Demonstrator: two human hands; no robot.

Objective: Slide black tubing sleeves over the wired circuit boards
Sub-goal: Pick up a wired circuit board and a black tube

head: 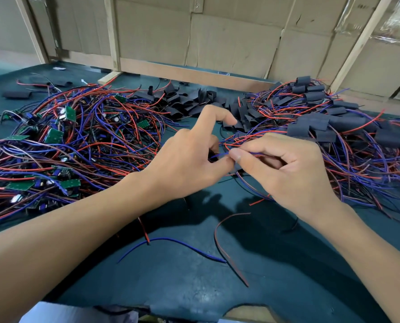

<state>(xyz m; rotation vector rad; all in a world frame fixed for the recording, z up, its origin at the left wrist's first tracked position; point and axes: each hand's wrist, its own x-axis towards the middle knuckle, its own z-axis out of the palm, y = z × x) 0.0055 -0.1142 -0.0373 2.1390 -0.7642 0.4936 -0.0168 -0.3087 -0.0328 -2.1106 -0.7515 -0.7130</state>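
Pinched between thumb and forefinger of the right hand [285,169], a blue wire [219,155] is held tight; the left hand [189,159] meets it there, thumb closed on the same strand, index finger raised. Whether a sleeve is caught between the two grips cannot be told. Loose black tubing sleeves [185,101] are heaped just behind the hands; bare circuit boards [54,136] are tangled well to the left of them, sleeved ones [315,127] piled to the right. Snagging is the risk: neighbouring strands could be dragged along from the tangle, or a frayed wire end could be jammed at a sleeve mouth.
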